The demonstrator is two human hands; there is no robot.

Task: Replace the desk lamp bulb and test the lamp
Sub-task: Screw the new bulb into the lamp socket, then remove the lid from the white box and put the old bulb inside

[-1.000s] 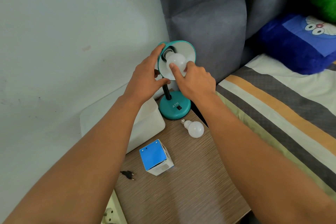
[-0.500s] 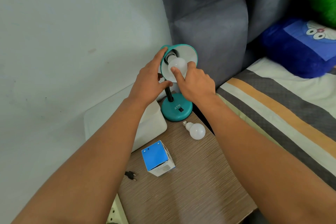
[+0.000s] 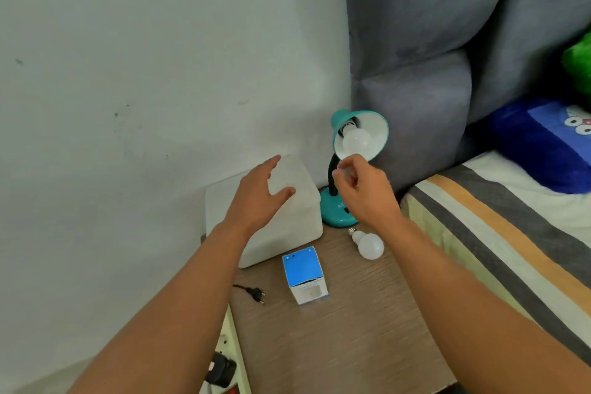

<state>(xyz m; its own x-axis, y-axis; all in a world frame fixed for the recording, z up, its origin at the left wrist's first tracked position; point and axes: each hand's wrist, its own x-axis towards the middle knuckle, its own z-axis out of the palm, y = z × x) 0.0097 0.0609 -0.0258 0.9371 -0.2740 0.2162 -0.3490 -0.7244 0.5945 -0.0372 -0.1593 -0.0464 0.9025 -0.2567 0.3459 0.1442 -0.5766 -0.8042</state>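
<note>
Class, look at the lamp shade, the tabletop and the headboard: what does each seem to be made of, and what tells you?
Lamp shade: probably painted metal or hard plastic; smooth teal outside, glossy white inside.
Tabletop: wood-look laminate, likely; fine, regular grey-brown grain, matte.
Headboard: padded fabric, suede-like; soft grey nap, puffy panels with seams.

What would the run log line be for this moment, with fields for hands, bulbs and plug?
left hand: open, holds nothing | right hand: holds nothing | bulb in lamp: seated | spare bulb: on table | plug: unplugged

Left hand (image 3: 262, 192) spread with straight fingers, right hand (image 3: 364, 190) loosely curled, both forearms extended forward
</note>
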